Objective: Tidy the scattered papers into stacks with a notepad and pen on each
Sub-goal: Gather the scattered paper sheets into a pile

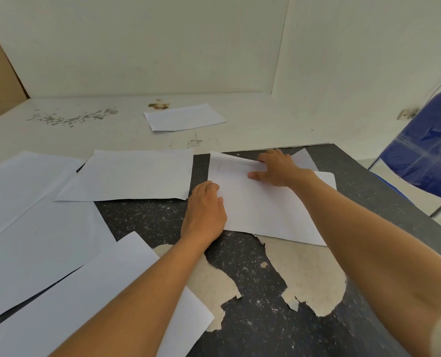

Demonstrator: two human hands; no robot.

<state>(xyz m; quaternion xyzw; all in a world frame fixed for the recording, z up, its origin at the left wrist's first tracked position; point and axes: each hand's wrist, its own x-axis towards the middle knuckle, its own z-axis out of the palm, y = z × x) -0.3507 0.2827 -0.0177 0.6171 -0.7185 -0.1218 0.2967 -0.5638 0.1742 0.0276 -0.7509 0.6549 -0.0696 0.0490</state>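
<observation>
White sheets lie scattered over a dark speckled table point(252, 266). My left hand point(206, 210) rests on the left edge of a small pile of papers point(260, 207) at centre right, fingers curled against it. Its far edge is under my right hand point(278, 167), fingers spread and pressing down. Another sheet point(134, 175) lies just left of the pile. Larger sheets point(34, 240) overlap at the left, and one sheet point(93, 292) passes under my left forearm. A single sheet point(184, 117) sits far off on the white surface. No notepad or pen is visible.
The tabletop's dark coating is peeled away in pale patches point(307, 274) near the front. A white stained surface point(72, 117) and white wall lie beyond the table. A blue folding chair point(425, 155) stands at the right.
</observation>
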